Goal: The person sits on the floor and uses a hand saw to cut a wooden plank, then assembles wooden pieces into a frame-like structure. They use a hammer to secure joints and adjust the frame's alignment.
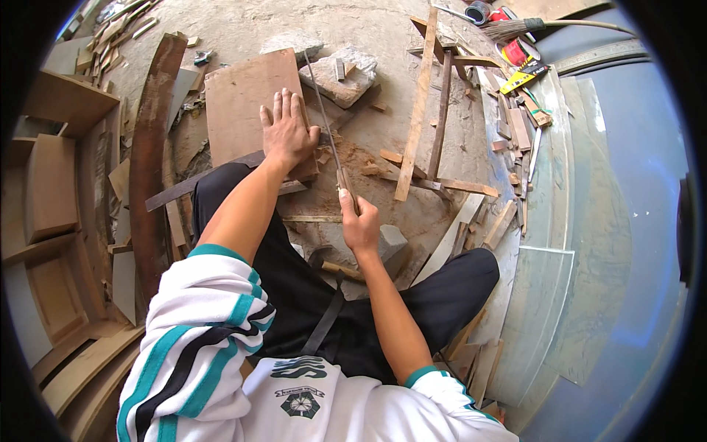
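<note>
Head view looked down on a person seated on a dusty concrete floor. Left hand lay flat, fingers spread and released, pressing a brown wooden board down near its right edge, apparently to keep it from shifting under the cut. Right hand was clenched around the wooden handle of a handsaw, its thin blade running away from the body along the board's right edge, just beside the left thumb. Sawdust lay heaped by the blade. Board rested partly on a flat stone, which seemed to raise it. Timber offcuts lay to the right, a curved plank to the left.
</note>
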The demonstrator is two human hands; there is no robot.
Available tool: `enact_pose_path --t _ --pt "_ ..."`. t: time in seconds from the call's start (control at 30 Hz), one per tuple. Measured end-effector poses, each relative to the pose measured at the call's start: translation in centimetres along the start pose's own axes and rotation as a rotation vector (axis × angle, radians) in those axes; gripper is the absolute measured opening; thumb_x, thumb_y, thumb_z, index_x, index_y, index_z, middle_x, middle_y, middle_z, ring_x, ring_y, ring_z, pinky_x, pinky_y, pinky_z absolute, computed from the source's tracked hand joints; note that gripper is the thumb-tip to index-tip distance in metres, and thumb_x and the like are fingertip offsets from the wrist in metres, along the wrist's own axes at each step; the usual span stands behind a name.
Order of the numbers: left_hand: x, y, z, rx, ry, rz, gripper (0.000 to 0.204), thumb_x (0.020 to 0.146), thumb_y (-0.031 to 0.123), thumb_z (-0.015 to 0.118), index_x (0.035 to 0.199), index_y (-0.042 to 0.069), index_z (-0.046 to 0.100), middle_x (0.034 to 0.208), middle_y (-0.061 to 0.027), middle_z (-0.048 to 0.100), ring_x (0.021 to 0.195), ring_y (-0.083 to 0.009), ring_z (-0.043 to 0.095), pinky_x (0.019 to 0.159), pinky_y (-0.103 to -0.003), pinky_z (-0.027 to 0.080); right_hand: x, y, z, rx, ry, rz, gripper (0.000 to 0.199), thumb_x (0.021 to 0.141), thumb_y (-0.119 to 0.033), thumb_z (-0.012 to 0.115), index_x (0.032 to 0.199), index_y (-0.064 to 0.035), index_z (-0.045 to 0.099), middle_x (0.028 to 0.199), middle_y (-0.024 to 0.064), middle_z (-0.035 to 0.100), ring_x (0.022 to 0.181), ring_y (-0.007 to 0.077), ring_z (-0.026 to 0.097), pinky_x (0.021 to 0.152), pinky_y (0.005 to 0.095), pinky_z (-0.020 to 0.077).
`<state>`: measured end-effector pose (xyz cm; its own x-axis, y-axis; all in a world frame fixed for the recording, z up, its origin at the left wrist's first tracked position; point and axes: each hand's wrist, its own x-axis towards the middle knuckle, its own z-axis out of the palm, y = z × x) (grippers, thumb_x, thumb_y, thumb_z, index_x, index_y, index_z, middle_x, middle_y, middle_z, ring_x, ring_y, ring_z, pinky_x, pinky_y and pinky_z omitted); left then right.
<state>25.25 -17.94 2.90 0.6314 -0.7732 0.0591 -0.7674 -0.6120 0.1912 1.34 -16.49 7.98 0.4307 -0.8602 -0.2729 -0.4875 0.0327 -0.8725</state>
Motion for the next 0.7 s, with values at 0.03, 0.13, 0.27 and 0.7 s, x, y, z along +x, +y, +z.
enact_pose_path --t 0.03,0.13,0.27,0.7 --pt "0.0 -0.2 -0.1 0.001 0.001 -0.005 0.084 0.088 0.045 0.052 0.153 -0.002 0.026 0.163 -0.021 0.02 0.154 -0.0338 0.012 0.122 -0.057 0.008 -0.4 0.0 -0.1 -0.006 -0.001 -0.001 0.052 0.097 -0.041 0.062 0.073 0.0051 0.057 0.061 0.02 0.052 0.055 0.0236 0.047 0.057 0.0407 0.041" --pt "-0.5 -0.8 -0.3 0.007 -0.009 -0.022 0.085 0.089 0.044 0.052 0.154 -0.002 0.025 0.163 -0.0215 0.02 0.154 -0.0342 0.012 0.122 -0.057 0.008 -5.2 1.8 -2.3 -0.051 -0.031 -0.009 0.05 0.097 -0.04 0.063 0.074 0.0051 0.059 0.062 0.0207 0.054 0.055 0.0234 0.049 0.057 0.0393 0.0428" --pt "-0.4 -0.9 -0.4 0.03 -0.006 -0.016 0.085 0.09 0.043 0.053 0.154 -0.003 0.023 0.163 -0.0224 0.019 0.154 -0.0352 0.012 0.122 -0.057 0.008 -8.5 3.5 -3.7 0.022 -0.032 0.075 0.05 0.096 -0.04 0.063 0.074 0.005 0.06 0.061 0.0187 0.053 0.056 0.0206 0.049 0.058 0.0379 0.0439" --pt "-0.6 -0.5 -0.9 0.01 -0.019 -0.009 0.085 0.09 0.044 0.054 0.154 -0.004 0.023 0.163 -0.0224 0.019 0.154 -0.036 0.01 0.122 -0.057 0.007 -8.5 4.1 -4.0 -0.013 -0.048 0.051 0.048 0.097 -0.037 0.063 0.073 0.0048 0.058 0.059 0.0169 0.051 0.057 0.0171 0.048 0.056 0.0388 0.0415"
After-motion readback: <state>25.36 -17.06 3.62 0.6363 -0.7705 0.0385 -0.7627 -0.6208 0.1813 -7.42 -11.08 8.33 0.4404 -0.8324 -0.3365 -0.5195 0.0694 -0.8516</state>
